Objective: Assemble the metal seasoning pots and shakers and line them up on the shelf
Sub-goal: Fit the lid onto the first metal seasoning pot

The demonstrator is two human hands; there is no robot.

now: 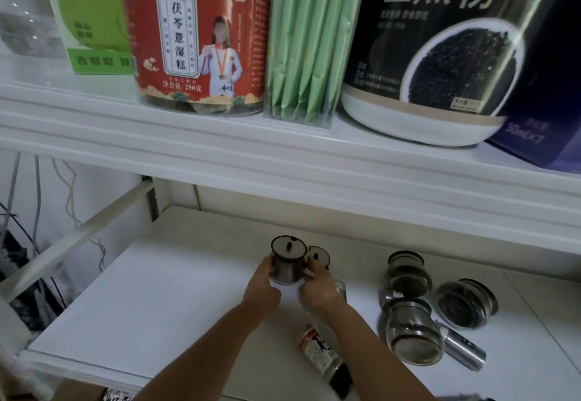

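Note:
On the lower white shelf stands a lidded metal seasoning pot with a dark knobbed lid. My left hand grips its left side and my right hand grips its right side. A second knobbed lid shows just behind my right fingers. To the right lie several loose metal and glass pieces: a pot, another on its side, a glass jar and a steel shaker. A red-labelled spice bottle lies near the front edge.
The upper shelf overhangs close above, loaded with a red canister, green packets, a black tub and boxes. Cables hang in the gap at the left. The left half of the lower shelf is bare.

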